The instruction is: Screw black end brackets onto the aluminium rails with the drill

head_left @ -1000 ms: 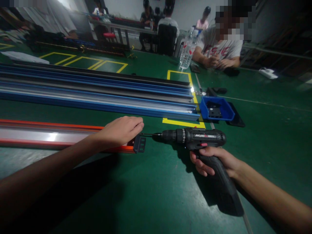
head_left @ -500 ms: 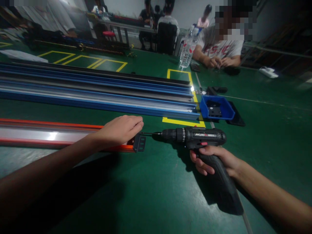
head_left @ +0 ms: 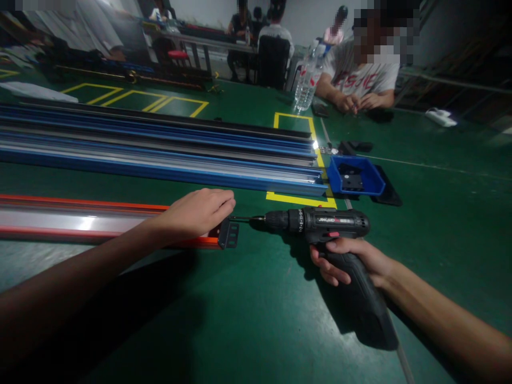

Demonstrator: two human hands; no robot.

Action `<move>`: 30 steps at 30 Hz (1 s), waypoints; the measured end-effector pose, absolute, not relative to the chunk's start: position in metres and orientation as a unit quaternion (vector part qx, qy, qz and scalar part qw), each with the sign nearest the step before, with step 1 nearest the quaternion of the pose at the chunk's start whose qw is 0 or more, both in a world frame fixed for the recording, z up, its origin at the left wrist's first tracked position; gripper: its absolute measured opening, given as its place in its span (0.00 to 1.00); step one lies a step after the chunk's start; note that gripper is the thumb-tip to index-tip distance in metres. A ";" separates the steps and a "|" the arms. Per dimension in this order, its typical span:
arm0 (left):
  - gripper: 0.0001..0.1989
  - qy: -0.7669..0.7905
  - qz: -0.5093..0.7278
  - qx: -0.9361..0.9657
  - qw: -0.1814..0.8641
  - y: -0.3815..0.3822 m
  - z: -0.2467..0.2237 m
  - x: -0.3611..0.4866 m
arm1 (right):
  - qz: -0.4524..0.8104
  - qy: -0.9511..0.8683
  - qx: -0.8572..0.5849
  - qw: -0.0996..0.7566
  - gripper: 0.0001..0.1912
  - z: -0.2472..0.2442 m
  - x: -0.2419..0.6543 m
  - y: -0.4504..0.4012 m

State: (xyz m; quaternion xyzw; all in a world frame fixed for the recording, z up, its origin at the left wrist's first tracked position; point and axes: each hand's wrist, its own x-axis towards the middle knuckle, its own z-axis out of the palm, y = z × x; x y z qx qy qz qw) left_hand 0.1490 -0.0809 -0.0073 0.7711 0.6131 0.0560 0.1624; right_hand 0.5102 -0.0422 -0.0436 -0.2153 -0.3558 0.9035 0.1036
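My right hand [head_left: 340, 261] is wrapped around the grip of a black cordless drill [head_left: 336, 223]. The drill lies level, its long bit [head_left: 242, 218] pointing left to a black slotted end plate [head_left: 230, 236]. That plate sits at the right end of an orange-edged metal rail [head_left: 80, 220]. Over the rail's end rests my left hand [head_left: 202, 213], fingers bent down and together on its far side. The fingers hide the bit's tip and the upper part of the plate, so any screw there is out of sight.
Several blue and black metal rails [head_left: 168, 154] lie lengthwise beyond. A blue bin [head_left: 356, 176] with black parts stands at their right end. Further back are plastic bottles [head_left: 308, 80] and a seated person [head_left: 360, 74] with hands together. Yellow tape [head_left: 296, 200] marks the green table.
The drill and my right hand have shifted very slightly to the left. My left hand and the orange-edged rail stay where they were.
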 end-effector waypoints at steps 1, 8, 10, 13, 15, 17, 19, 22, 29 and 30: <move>0.19 0.613 0.057 0.771 0.162 -0.081 -0.007 0.149 | 0.904 -0.356 -0.215 0.104 0.13 -0.043 0.510 -0.042; 0.19 0.619 0.054 0.765 0.168 -0.081 -0.004 0.153 | 0.908 -0.348 -0.212 0.100 0.14 -0.044 0.510 -0.041; 0.19 0.622 0.050 0.763 0.168 -0.081 -0.004 0.153 | 0.909 -0.348 -0.205 0.099 0.14 -0.045 0.510 -0.040; 0.19 0.618 0.053 0.768 0.160 -0.082 -0.005 0.152 | 0.910 -0.349 -0.200 0.100 0.14 -0.047 0.511 -0.039; 0.19 0.609 0.058 0.776 0.155 -0.082 -0.005 0.151 | 0.911 -0.349 -0.197 0.101 0.15 -0.049 0.512 -0.038; 0.18 0.601 0.062 0.781 0.154 -0.083 -0.005 0.151 | 0.912 -0.346 -0.195 0.096 0.15 -0.050 0.512 -0.038; 0.18 0.598 0.061 0.785 0.152 -0.083 -0.005 0.150 | 0.913 -0.344 -0.197 0.094 0.15 -0.051 0.513 -0.038; 0.18 0.591 0.059 0.792 0.139 -0.082 -0.007 0.150 | 0.912 -0.345 -0.199 0.097 0.15 -0.052 0.513 -0.038; 0.18 0.587 0.064 0.795 0.135 -0.083 -0.007 0.148 | 0.913 -0.344 -0.197 0.096 0.15 -0.051 0.513 -0.037; 0.18 0.586 0.065 0.796 0.137 -0.083 -0.007 0.148 | 0.913 -0.342 -0.199 0.097 0.15 -0.050 0.513 -0.037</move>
